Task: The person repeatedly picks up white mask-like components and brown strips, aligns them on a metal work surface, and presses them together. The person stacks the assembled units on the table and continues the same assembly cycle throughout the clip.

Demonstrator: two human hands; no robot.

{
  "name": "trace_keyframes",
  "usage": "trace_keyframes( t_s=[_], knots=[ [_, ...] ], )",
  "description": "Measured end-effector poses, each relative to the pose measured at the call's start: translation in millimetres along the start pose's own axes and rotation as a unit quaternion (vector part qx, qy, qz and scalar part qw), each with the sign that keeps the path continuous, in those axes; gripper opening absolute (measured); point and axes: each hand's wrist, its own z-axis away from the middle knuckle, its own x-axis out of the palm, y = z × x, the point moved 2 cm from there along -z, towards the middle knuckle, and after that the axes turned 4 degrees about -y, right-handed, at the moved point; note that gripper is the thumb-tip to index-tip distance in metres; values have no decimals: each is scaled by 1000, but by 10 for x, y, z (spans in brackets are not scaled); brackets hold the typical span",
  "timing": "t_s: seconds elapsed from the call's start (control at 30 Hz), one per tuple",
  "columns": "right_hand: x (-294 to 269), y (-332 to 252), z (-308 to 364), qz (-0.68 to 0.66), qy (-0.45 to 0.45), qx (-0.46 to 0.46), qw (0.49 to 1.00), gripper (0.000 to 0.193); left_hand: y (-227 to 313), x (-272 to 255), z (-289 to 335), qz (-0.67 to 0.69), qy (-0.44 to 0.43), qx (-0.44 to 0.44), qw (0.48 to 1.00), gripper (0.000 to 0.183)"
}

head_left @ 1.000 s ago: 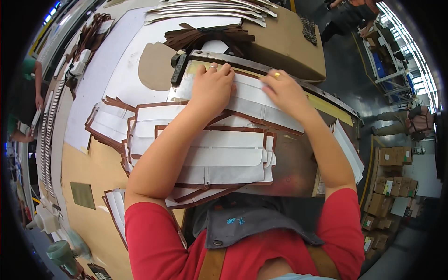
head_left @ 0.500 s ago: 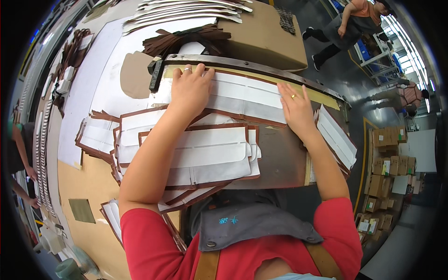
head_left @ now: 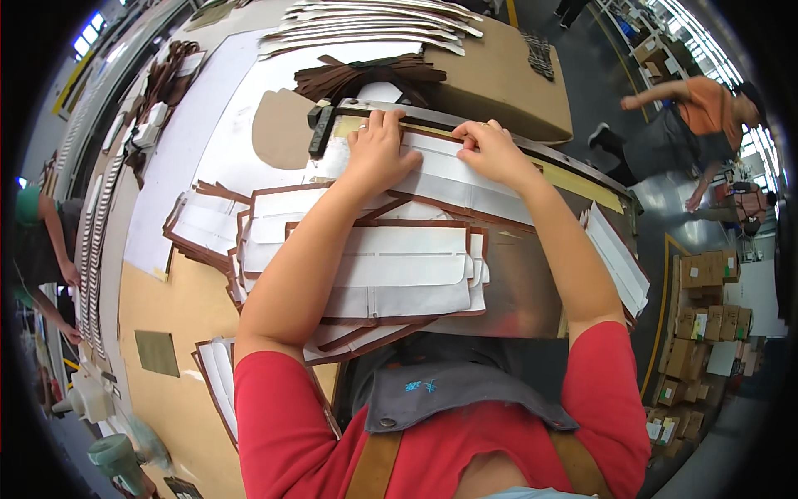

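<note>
White, brown-edged panel [head_left: 474,187], one, seen from the head camera, lies on a metal plate [head_left: 532,287] under two hands. The left hand's [head_left: 378,150] fingers lie extended near its upper edge; the right hand's [head_left: 496,154] are curled there, whether pinching it I cannot tell. Beyond sit one large cardboard box [head_left: 507,87], contents hidden, and one bundle of brown strips [head_left: 337,81].

left hand [head_left: 382,150]: on white panel [head_left: 445,172] | right hand [head_left: 497,153]: at its far edge | stacked panels [head_left: 403,270]: nearer person
</note>
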Motion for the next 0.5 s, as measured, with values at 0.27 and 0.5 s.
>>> trace_keyframes(
  t_s=[0.27, 0.5],
  knots=[
    [0, 56, 42, -81, 1, -22, 996, 28, -68, 40, -54, 155, -13, 1, 988, 60],
    [-177, -188, 151, -163, -6, -11, 987, 15, 81, -103, -66, 350, -74, 4, 934, 49]
  ],
)
